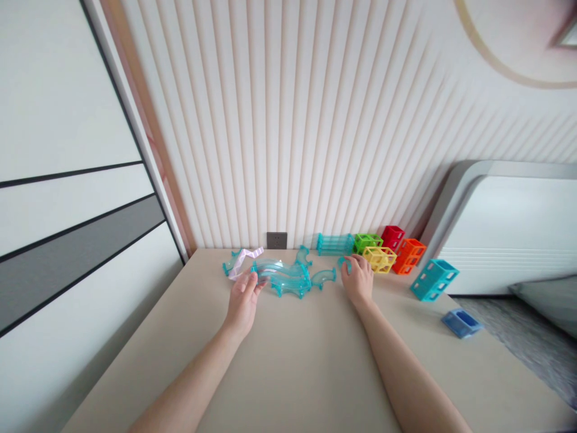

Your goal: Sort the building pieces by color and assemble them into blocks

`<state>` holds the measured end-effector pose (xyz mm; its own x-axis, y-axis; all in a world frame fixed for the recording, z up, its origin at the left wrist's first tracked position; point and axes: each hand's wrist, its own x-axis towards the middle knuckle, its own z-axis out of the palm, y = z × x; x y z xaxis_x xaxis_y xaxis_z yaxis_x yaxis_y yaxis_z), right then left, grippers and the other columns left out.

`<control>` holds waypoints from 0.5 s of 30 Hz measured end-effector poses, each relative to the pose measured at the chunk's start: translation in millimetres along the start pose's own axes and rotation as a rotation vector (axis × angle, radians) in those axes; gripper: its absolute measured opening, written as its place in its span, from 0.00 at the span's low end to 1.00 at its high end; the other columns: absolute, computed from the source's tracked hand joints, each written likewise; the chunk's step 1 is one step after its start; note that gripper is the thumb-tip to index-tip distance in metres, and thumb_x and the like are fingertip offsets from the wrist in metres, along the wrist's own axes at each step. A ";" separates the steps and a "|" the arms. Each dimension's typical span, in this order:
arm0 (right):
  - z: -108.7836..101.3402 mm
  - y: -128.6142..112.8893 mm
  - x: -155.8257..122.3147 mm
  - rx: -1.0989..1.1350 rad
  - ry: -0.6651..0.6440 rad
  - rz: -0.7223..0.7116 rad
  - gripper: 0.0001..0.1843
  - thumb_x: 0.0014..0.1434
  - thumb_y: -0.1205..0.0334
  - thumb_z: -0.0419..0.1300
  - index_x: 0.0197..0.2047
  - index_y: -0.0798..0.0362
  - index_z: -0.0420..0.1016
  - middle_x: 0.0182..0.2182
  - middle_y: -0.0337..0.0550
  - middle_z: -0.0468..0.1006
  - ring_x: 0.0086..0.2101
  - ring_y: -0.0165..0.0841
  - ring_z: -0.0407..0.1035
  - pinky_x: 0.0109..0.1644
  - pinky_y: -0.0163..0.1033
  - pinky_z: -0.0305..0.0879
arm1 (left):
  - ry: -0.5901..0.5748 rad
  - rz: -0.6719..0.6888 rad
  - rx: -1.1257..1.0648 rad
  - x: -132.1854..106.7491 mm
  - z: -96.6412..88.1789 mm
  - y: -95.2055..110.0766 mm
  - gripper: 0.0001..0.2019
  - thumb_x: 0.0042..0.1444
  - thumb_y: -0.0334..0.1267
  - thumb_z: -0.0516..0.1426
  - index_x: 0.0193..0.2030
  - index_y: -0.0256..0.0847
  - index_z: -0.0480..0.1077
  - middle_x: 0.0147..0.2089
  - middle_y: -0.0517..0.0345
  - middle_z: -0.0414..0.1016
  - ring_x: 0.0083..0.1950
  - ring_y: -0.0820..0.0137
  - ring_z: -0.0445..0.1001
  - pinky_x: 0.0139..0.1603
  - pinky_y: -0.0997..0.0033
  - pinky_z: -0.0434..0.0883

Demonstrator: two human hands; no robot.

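My left hand (242, 300) pinches the left end of a translucent teal curved track piece (286, 275), held a little over the table among others like it. Farther right, my right hand (358, 279) has its fingers curled over a small teal piece (344, 264), partly hidden by them. Between the hands lie a short curved teal piece (323, 277) and another one (303, 256) behind it. A pale lilac zigzag strip (243, 260) rests beyond my left hand, beside one more teal piece (231, 262).
Along the wall stand a teal straight track stack (335, 244) and green (367, 242), yellow (380, 259), red (393, 237) and orange (408, 256) hollow blocks. A teal block (434, 280) and a blue block (462, 323) sit near the table's right edge. A socket (276, 240) is on the wall.
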<state>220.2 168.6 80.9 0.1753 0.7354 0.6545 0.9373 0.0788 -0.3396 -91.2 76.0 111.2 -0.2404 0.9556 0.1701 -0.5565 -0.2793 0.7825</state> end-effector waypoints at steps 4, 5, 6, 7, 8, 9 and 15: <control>6.9 8.6 -1.0 -0.083 -0.078 -0.040 0.17 0.66 0.58 0.53 0.53 0.53 0.76 0.52 0.52 0.77 0.53 0.46 0.66 0.56 0.49 0.60 | -0.031 -0.010 0.036 -0.9 0.5 -1.5 0.13 0.56 0.47 0.66 0.43 0.42 0.78 0.45 0.54 0.80 0.46 0.68 0.77 0.47 0.69 0.74; 7.8 9.2 -1.0 -0.089 -0.088 -0.052 0.17 0.66 0.58 0.52 0.54 0.53 0.75 0.52 0.51 0.78 0.53 0.46 0.66 0.57 0.49 0.59 | -0.039 -0.012 0.041 -1.0 0.7 -1.6 0.13 0.56 0.47 0.66 0.43 0.42 0.78 0.44 0.54 0.80 0.46 0.68 0.78 0.47 0.69 0.74; 8.3 9.4 -0.8 -0.094 -0.096 -0.061 0.18 0.66 0.58 0.52 0.54 0.52 0.74 0.51 0.51 0.78 0.53 0.46 0.66 0.57 0.49 0.58 | -0.045 -0.013 0.043 -1.1 0.9 -1.6 0.13 0.56 0.47 0.66 0.43 0.42 0.78 0.44 0.54 0.80 0.46 0.68 0.78 0.47 0.69 0.74; 8.4 9.3 -0.6 -0.098 -0.103 -0.066 0.18 0.66 0.58 0.52 0.55 0.52 0.74 0.50 0.51 0.79 0.53 0.46 0.66 0.58 0.50 0.57 | -0.050 -0.012 0.044 -1.1 1.1 -1.6 0.13 0.56 0.47 0.66 0.43 0.42 0.78 0.44 0.54 0.80 0.45 0.67 0.78 0.47 0.69 0.74; 8.0 8.8 -0.2 -0.103 -0.106 -0.069 0.18 0.66 0.58 0.52 0.56 0.53 0.74 0.50 0.51 0.79 0.53 0.46 0.66 0.59 0.51 0.56 | -0.053 -0.012 0.044 -1.1 1.3 -1.5 0.13 0.56 0.48 0.66 0.42 0.42 0.78 0.44 0.54 0.80 0.45 0.67 0.78 0.47 0.69 0.74; 7.3 7.9 0.3 -0.101 -0.103 -0.069 0.18 0.66 0.59 0.52 0.56 0.53 0.74 0.49 0.52 0.79 0.53 0.46 0.66 0.60 0.53 0.54 | -0.054 -0.013 0.043 -1.0 1.5 -1.3 0.13 0.56 0.48 0.66 0.42 0.42 0.78 0.44 0.54 0.80 0.45 0.67 0.78 0.47 0.68 0.74; 2.9 -8.5 -0.6 0.135 -0.145 -0.147 0.18 0.68 0.58 0.50 0.53 0.55 0.76 0.51 0.55 0.78 0.55 0.46 0.66 0.63 0.51 0.55 | -0.033 -0.014 0.036 -1.0 2.6 -0.8 0.15 0.54 0.48 0.67 0.43 0.41 0.78 0.44 0.54 0.81 0.43 0.68 0.79 0.47 0.68 0.74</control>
<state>211.2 169.4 81.5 -0.0143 0.7976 0.6031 0.8992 0.2741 -0.3412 -88.4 75.5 111.9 -0.2061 0.9621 0.1788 -0.5302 -0.2634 0.8060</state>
